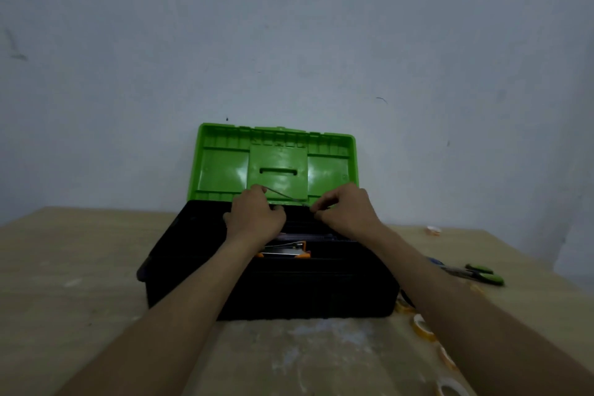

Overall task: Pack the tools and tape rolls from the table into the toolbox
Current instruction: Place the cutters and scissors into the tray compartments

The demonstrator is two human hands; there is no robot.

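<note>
A black toolbox (180, 254) stands on the table with its green lid (221, 167) raised against the wall. Both my hands are over its back edge. My left hand (254, 219) and my right hand (348, 209) each pinch one end of a thin metal rod (283, 193) that slants between them. An orange and silver tool (284, 251) lies inside the box below my left wrist. Green-handled pliers (479, 273) lie on the table to the right. Several yellowish tape rolls (422, 326) lie along my right forearm, partly hidden by it.
A wooden table (80, 267) carries everything and ends at a grey wall close behind the toolbox. A small orange and white roll (434, 230) sits at the far right. White smudges mark the table in front of the box.
</note>
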